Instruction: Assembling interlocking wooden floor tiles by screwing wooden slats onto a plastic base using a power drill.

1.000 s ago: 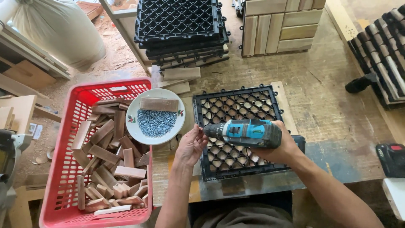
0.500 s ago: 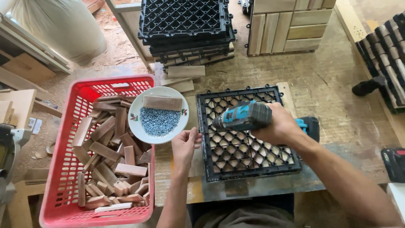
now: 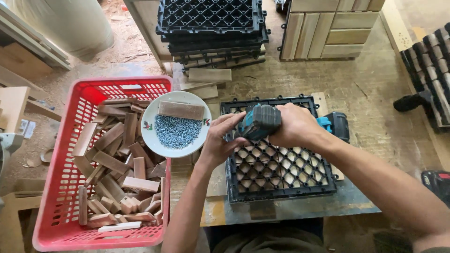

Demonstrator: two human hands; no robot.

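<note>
My right hand (image 3: 295, 125) grips a teal cordless drill (image 3: 260, 122), held upright over the top left part of a black plastic grid tile (image 3: 281, 168). The tile lies face down with wood slats showing through its holes. My left hand (image 3: 220, 140) sits against the drill's front end at the tile's left edge, fingers curled around the tip. Whether it pinches a screw is hidden. The drill's black battery (image 3: 338, 125) sticks out behind my right wrist.
A white plate (image 3: 151, 133) of small screws with a wood block on it rests on the corner of a red crate (image 3: 61, 206) full of short wood slats. Stacked black grid tiles (image 3: 211, 23) and finished wood tiles (image 3: 328, 28) stand at the back. Another tile stack (image 3: 431, 65) is at right.
The drill turned from lying sideways to pointing down at the tile's top left. My left hand rose from below the plate to meet the drill's tip. The view moved closer.
</note>
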